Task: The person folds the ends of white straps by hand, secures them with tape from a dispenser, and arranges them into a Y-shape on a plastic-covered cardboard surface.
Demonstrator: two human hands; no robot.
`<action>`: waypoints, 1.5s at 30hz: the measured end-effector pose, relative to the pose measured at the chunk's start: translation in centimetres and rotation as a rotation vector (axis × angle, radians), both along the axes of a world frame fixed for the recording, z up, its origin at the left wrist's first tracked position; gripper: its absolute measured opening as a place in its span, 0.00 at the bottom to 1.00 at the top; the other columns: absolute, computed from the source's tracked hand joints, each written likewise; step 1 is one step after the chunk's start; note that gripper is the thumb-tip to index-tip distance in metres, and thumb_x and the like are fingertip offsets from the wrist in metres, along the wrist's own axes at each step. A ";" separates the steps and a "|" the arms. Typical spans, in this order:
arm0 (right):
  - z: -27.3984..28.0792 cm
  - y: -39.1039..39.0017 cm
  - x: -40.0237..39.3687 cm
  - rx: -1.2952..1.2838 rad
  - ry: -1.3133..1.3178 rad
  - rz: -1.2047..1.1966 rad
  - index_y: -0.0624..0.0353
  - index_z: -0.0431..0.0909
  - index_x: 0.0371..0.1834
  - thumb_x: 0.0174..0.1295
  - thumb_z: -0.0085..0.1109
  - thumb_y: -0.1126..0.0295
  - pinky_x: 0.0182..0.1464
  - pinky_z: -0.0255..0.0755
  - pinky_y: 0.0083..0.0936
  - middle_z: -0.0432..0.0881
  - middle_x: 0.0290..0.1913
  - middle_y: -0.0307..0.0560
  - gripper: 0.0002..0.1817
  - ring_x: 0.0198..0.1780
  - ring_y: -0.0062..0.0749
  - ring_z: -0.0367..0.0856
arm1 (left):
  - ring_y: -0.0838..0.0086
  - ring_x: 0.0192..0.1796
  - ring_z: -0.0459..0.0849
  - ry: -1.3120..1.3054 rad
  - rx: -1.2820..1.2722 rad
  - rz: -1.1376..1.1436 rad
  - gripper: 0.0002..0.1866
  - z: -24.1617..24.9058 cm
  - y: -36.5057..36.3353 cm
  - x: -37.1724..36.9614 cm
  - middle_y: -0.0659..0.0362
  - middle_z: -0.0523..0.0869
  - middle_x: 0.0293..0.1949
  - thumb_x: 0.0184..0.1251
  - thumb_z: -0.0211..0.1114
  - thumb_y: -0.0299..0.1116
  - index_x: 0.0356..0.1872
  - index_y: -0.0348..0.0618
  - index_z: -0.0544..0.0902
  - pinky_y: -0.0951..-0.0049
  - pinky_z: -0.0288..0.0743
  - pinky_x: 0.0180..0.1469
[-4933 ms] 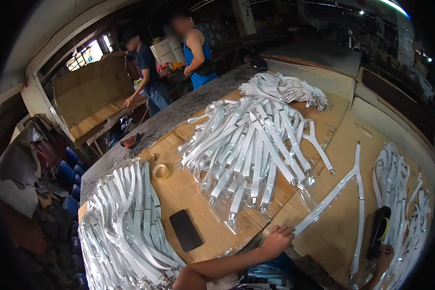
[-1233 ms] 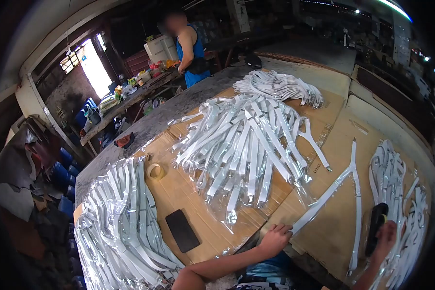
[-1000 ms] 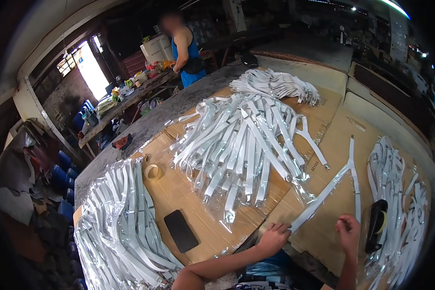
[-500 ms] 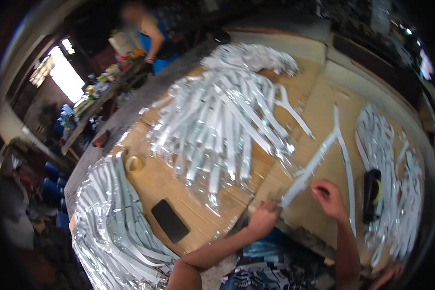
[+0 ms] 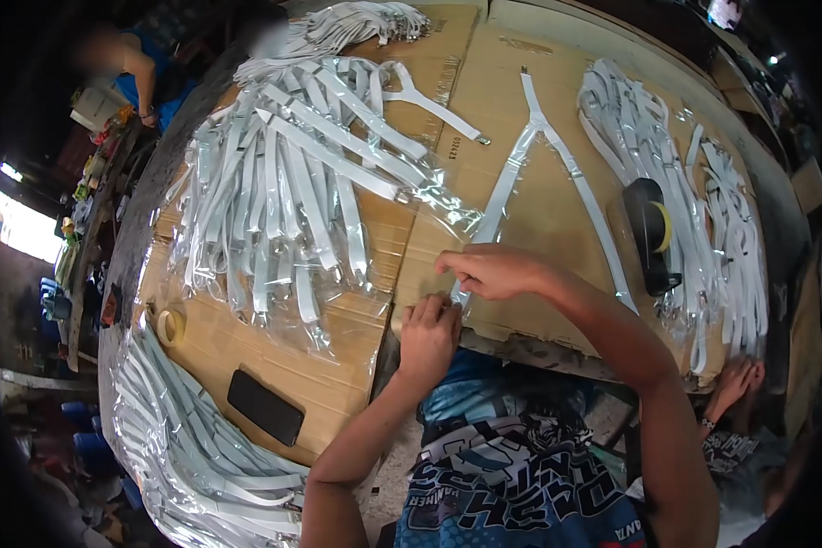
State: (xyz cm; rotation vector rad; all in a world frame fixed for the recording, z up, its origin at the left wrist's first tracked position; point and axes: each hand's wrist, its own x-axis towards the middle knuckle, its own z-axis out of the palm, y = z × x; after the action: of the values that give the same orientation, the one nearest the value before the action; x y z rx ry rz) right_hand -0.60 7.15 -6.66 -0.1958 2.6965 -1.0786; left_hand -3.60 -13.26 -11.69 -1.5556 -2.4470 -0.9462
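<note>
White Y-shaped suspenders lie spread on the cardboard, with one strap in a clear plastic sleeve. My left hand is closed on the lower end of that sleeved strap near the cardboard's front edge. Just above it, my right hand crosses over the same strap, its fingers curled and pointing left. Whatever its fingertips may pinch is too small to make out. The other strap runs down to the right, below my right forearm. A big pile of sleeved white suspenders lies to the left.
A black tape dispenser rests against more bundled straps at right. A phone, a tape roll and another sleeved pile are at left. Another person's hand touches the right edge; a second person stands far left.
My right hand has moved left, from beside the sleeved strap to over it, near my left hand. My left hand keeps its hold. The view has shifted, so the table appears farther left and higher.
</note>
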 end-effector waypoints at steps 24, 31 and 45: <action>-1.3 -1.4 -1.0 0.298 0.067 0.097 0.59 0.73 0.52 0.59 0.60 0.75 0.42 0.74 0.40 0.82 0.32 0.54 0.17 0.41 0.47 0.83 | 0.63 0.42 0.81 -0.009 -0.020 -0.005 0.05 0.4 0.1 -0.2 0.59 0.82 0.40 0.59 0.69 0.28 0.36 0.43 0.85 0.62 0.68 0.43; -0.4 -2.3 -1.9 0.543 0.135 0.073 0.63 0.74 0.46 0.54 0.68 0.67 0.42 0.77 0.40 0.84 0.29 0.57 0.19 0.37 0.54 0.85 | 0.65 0.44 0.79 -0.010 -0.038 -0.010 0.04 0.3 0.1 -0.3 0.59 0.81 0.41 0.60 0.67 0.28 0.35 0.43 0.83 0.63 0.67 0.44; -2.7 0.6 -0.8 0.397 0.043 -0.212 0.61 0.74 0.38 0.44 0.76 0.43 0.37 0.76 0.42 0.83 0.27 0.55 0.34 0.35 0.55 0.85 | 0.68 0.44 0.82 0.084 -0.050 -0.018 0.05 0.2 0.1 -0.4 0.61 0.85 0.48 0.60 0.68 0.29 0.37 0.44 0.84 0.65 0.67 0.44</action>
State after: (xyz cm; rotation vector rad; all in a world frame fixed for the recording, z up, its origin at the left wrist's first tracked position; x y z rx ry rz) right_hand -1.42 7.72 -9.31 0.1395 2.9496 -0.5674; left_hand -4.02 -13.18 -11.46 -1.6009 -2.4210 -0.8110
